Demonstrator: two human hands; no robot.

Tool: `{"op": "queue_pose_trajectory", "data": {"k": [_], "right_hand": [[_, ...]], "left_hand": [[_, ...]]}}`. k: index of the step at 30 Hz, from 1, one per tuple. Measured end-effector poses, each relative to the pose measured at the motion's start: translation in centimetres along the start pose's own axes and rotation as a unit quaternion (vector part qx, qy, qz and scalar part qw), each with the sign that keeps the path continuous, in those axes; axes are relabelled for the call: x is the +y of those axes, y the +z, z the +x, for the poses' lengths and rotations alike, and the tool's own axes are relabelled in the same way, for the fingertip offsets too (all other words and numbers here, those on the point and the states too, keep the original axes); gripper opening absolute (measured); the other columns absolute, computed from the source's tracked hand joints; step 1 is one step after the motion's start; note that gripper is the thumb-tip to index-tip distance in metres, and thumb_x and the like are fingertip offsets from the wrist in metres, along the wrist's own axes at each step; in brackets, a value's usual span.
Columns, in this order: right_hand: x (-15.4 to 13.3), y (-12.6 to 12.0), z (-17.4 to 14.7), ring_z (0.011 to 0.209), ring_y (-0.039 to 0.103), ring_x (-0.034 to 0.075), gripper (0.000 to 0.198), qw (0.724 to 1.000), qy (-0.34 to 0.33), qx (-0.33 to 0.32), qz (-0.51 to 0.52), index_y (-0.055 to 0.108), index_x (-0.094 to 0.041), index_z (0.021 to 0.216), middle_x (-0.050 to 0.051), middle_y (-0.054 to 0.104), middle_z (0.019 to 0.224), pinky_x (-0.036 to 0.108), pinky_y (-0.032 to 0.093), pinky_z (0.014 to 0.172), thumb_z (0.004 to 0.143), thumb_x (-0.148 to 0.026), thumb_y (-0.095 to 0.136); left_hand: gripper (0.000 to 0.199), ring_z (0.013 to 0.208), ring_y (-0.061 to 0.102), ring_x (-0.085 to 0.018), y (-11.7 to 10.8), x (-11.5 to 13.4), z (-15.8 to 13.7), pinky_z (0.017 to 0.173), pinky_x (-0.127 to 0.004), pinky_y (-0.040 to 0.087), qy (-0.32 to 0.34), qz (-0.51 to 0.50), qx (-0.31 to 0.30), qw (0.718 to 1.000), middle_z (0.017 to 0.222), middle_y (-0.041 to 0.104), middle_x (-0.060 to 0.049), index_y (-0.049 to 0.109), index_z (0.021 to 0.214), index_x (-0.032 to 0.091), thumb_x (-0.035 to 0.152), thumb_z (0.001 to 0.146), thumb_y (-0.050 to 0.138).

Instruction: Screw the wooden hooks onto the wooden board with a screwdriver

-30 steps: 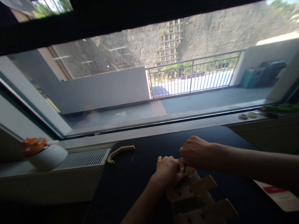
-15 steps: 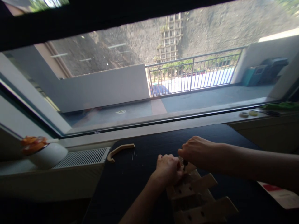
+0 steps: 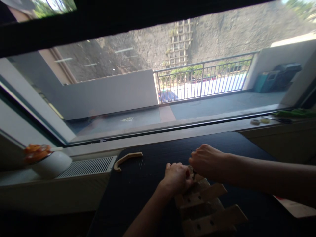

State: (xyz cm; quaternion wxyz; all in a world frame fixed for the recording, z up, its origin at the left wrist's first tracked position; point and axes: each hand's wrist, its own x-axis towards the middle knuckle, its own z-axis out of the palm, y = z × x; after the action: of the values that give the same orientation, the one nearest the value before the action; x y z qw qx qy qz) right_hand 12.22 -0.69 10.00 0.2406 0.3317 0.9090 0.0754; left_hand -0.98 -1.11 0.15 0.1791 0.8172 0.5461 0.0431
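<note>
Wooden assembly [image 3: 212, 193], far end | left grip [image 3: 178, 176] curling inward, hold hidden | right grip [image 3: 206, 159] clenching, seemingly around dark shaft [image 3: 194, 175] | advice: bracing assembly firmly, holding shaft straight

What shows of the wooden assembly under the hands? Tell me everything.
The wooden assembly lies on the dark table, pale wood-looking slats set across a longer base. The two nearer slats each show two dark spots, perhaps holes. The left hand curls at its far end, the right hand beside it; exact contact is hidden.
</note>
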Motion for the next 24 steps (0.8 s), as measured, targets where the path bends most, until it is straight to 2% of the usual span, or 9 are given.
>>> {"op": "queue_pose_trajectory", "data": {"k": [3,6,12,15,18,21,24], "right_hand": [[-0.8,0.1,-0.6,0.075,0.066,0.022,0.013,0.998,-0.028,0.037,-0.032,0.071,-0.017,0.083,0.009,0.070,0.087,0.029,0.028,0.049,0.081,-0.006,0.062],[-1.3,0.5,-1.0,0.076,0.064,0.022,0.017,0.995,-0.052,0.062,-0.054,0.070,-0.017,0.082,0.008,0.069,0.083,0.031,0.029,0.051,0.083,-0.004,0.059],[0.2,1.5,-0.3,0.069,0.065,0.020,0.013,0.997,-0.068,0.030,-0.004,0.068,-0.013,0.087,0.006,0.068,0.079,0.029,0.026,0.047,0.077,-0.005,0.065],[1.2,1.6,0.1,0.067,0.066,0.020,0.004,0.999,-0.050,0.005,0.021,0.067,-0.012,0.083,0.007,0.069,0.080,0.028,0.024,0.045,0.081,-0.011,0.064],[1.4,1.4,0.2,0.067,0.068,0.020,0.012,0.999,-0.022,-0.004,0.037,0.067,-0.012,0.078,0.008,0.070,0.076,0.028,0.025,0.044,0.086,-0.014,0.058],[1.0,0.8,-0.1,0.071,0.070,0.021,0.008,0.999,-0.007,0.003,0.047,0.067,-0.012,0.087,0.009,0.071,0.078,0.028,0.027,0.045,0.085,-0.014,0.060],[0.7,0.1,-0.3,0.075,0.070,0.024,0.020,0.998,-0.012,0.016,0.058,0.066,-0.011,0.100,0.009,0.072,0.082,0.028,0.029,0.047,0.081,-0.012,0.065]], "left_hand": [[0.024,0.091,0.064,-0.028,-0.1,0.0,0.0,0.089,-0.044,0.044,0.002,0.013,-0.008,1.000,0.094,0.070,-0.008,0.070,0.084,0.023,0.042,0.080,0.057],[0.025,0.094,0.063,-0.030,0.0,-0.1,0.1,0.089,-0.045,0.044,0.009,0.022,-0.017,1.000,0.097,0.070,-0.009,0.070,0.086,0.022,0.042,0.079,0.056],[0.026,0.089,0.063,-0.028,0.1,-0.1,0.2,0.088,-0.043,0.043,0.002,0.008,-0.005,1.000,0.091,0.070,-0.007,0.070,0.083,0.023,0.045,0.078,0.059],[0.021,0.088,0.063,-0.026,-0.1,0.1,0.1,0.088,-0.042,0.042,0.002,0.004,-0.013,1.000,0.091,0.070,-0.005,0.071,0.082,0.024,0.041,0.077,0.061],[0.019,0.087,0.063,-0.026,-0.3,0.2,0.1,0.089,-0.042,0.042,0.000,-0.001,-0.015,1.000,0.091,0.070,-0.004,0.071,0.083,0.025,0.040,0.077,0.061],[0.021,0.087,0.063,-0.026,-0.3,0.2,0.0,0.088,-0.043,0.042,0.000,-0.004,-0.012,1.000,0.090,0.070,-0.004,0.071,0.082,0.024,0.043,0.078,0.061],[0.022,0.087,0.063,-0.026,-0.3,0.1,0.0,0.088,-0.043,0.042,0.004,-0.005,-0.011,1.000,0.090,0.070,-0.005,0.070,0.082,0.024,0.043,0.078,0.061]]}}
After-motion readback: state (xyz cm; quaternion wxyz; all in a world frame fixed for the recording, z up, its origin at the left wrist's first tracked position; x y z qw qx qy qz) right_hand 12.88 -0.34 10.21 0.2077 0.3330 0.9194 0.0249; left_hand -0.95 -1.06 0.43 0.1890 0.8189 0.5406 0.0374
